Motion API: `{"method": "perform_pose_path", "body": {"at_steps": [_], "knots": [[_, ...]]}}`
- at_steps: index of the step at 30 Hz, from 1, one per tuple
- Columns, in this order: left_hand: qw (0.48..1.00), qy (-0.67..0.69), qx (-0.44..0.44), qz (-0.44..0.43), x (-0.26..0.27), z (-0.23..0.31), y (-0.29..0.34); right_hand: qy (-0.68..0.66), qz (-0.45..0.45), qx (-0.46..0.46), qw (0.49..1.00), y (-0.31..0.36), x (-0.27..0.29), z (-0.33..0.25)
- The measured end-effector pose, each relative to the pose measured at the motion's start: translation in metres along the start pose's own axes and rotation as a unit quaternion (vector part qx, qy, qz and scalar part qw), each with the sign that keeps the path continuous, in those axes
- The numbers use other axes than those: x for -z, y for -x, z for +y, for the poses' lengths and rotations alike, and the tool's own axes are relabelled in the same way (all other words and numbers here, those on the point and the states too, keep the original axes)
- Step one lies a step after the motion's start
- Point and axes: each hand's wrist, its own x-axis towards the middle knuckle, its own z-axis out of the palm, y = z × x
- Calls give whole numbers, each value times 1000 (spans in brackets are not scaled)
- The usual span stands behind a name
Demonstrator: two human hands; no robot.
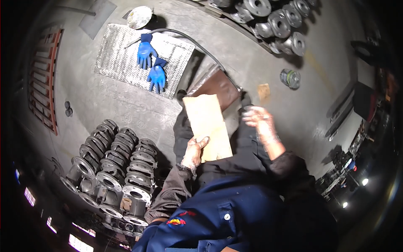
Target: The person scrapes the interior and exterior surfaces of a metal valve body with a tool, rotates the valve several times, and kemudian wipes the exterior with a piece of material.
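A tan rectangular sheet [208, 122], like stiff paper or thin card, lies across my lap. My left hand [194, 151] is closed on its lower left side, with the thumb on top. My right hand [260, 119] is raised over my right thigh, apart from the sheet. Its fingers point left, slightly blurred and loosely apart, and I see nothing in them. Beyond the sheet, between my knees, is a brown flat-topped block or board [218, 86] with a pale wrapped edge.
Blue gloves [146, 54] lie on a silver textured mat [113, 54], near a black hose [197, 44]. A clear jar [290, 79] and a small tan scrap [263, 91] sit to the right. Flanged metal castings [111, 180] stand lower left; more metal fittings [279, 23] are at the top right.
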Motion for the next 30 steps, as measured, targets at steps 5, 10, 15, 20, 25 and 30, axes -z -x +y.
{"method": "perform_pose_path", "body": {"at_steps": [5, 10, 15, 20, 25, 30], "knots": [[988, 113, -48, 92, 2, 36, -30, -84, 4, 105, 991, -91, 188, 40], [976, -39, -38, 211, 9, 65, -104, 167, 279, -120, 938, -177, 305, 21], [905, -358, -102, 205, -18, 79, -197, 273, 308, -160, 898, -285, 398, 32], [866, -453, -173, 122, -29, 28, -300, 343, 349, -225, 843, -374, 507, 83], [771, -579, -228, 136, -12, -15, -326, 253, 398, -202, 858, -437, 522, 125], [752, -603, -223, 147, -14, -11, -315, 48, 307, -246, 918, -463, 495, 124]]}}
